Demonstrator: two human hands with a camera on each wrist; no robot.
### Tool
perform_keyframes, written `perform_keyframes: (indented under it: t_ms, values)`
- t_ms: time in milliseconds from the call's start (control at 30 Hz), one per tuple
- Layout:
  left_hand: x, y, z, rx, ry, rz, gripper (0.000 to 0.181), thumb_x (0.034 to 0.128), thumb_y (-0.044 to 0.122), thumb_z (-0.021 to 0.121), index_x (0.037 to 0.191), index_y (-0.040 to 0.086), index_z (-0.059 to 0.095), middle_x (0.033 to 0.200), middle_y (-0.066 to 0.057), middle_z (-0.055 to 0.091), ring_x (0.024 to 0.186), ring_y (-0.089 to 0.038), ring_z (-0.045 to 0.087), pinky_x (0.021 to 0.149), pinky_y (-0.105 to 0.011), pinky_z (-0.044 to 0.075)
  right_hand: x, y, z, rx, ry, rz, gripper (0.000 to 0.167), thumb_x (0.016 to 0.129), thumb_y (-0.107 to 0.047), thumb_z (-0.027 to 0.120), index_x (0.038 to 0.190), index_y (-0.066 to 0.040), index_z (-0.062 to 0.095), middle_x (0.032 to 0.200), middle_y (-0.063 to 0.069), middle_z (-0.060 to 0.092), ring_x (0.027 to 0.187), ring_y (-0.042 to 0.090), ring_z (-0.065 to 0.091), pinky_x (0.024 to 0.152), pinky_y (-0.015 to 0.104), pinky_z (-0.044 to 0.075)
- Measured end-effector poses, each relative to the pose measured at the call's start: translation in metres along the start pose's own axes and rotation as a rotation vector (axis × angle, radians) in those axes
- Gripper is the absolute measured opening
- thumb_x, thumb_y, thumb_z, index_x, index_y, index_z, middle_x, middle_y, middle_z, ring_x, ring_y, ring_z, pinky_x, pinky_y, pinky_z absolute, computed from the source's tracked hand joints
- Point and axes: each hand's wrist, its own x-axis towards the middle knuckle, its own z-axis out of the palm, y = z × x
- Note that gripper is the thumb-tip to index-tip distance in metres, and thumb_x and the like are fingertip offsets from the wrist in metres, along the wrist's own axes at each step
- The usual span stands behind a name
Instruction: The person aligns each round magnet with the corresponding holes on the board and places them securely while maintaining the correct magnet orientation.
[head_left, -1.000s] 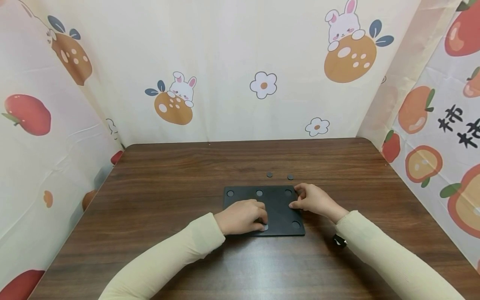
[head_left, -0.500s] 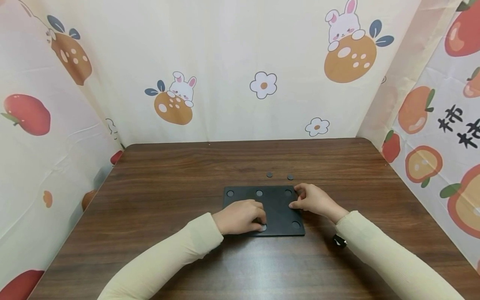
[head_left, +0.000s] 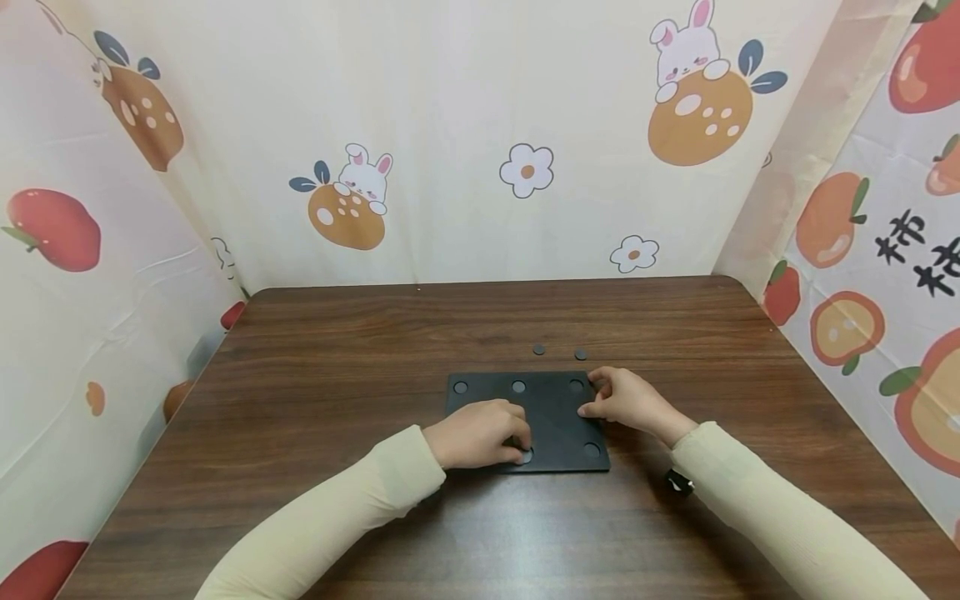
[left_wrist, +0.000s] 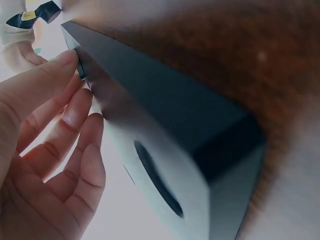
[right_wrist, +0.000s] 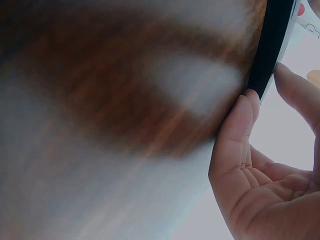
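A flat black board (head_left: 555,429) with round recesses lies on the wooden table. My left hand (head_left: 480,435) leans over its near side, and its thumb and fingertips pinch a small round disc (head_left: 527,456) at the near middle recess. In the left wrist view the thumb of the left hand (left_wrist: 45,135) touches the disc's edge (left_wrist: 81,70); whether the disc sits fully flat cannot be told. My right hand (head_left: 630,402) grips the board's right edge, thumb on top and fingers along the side. The right wrist view shows the right hand (right_wrist: 265,175) on that edge (right_wrist: 272,45).
Two loose dark discs, a left one (head_left: 539,350) and a right one (head_left: 581,355), lie on the table (head_left: 337,350) beyond the board. A patterned curtain (head_left: 450,208) hangs behind the table. A dark band (head_left: 679,482) sits at the right wrist.
My left hand has shifted slightly left, and the disc at its fingertips has moved left with it into line with the recess. The right hand and board stay put.
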Motion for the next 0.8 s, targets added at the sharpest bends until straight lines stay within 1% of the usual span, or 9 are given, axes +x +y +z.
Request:
perform_keyframes:
  t_ms: [267, 800]
  values:
    - [0.0001, 0.0032, -0.0005, 0.007, 0.002, -0.008, 0.011, 0.0908, 0.028, 0.071, 0.098, 0.022, 0.075, 0.096, 0.009, 0.067, 0.087, -0.004, 0.060, 0.077, -0.015, 0.049, -0.0001, 0.0003, -0.0003, 0.010, -0.006, 0.008, 0.073, 0.085, -0.028, 0.077, 0.142, 0.002, 0.043, 0.077, 0.005, 0.059, 0.066, 0.019, 0.055, 0.059, 0.032, 0.045]
    - [-0.0001, -0.0013, 0.0004, 0.016, 0.004, -0.012, 0.011, 0.0906, 0.029, 0.071, 0.099, 0.021, 0.075, 0.097, 0.008, 0.067, 0.088, -0.005, 0.062, 0.079, -0.017, 0.051, 0.0015, 0.0014, 0.0000, -0.005, 0.000, 0.002, 0.073, 0.084, -0.028, 0.077, 0.141, 0.002, 0.044, 0.079, 0.006, 0.059, 0.067, 0.018, 0.056, 0.059, 0.032, 0.045]
